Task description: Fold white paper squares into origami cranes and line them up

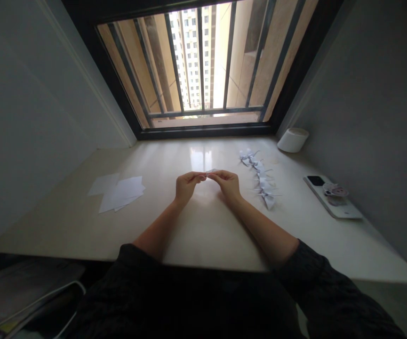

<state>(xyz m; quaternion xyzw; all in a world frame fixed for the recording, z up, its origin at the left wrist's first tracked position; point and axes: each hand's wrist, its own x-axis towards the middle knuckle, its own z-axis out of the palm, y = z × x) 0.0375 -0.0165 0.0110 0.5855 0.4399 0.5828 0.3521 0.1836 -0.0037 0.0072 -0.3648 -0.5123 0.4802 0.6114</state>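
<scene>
My left hand and my right hand meet over the middle of the pale table. Both pinch a small folded piece of white paper between their fingertips, held just above the tabletop. The paper is mostly hidden by my fingers. A row of several folded white paper cranes lies just to the right of my right hand. A loose stack of white paper sheets lies to the left of my left hand.
A white phone with a small charm on it rests at the right, near the wall. A white roll stands at the back right corner. A barred window runs behind the table. Walls close in on both sides.
</scene>
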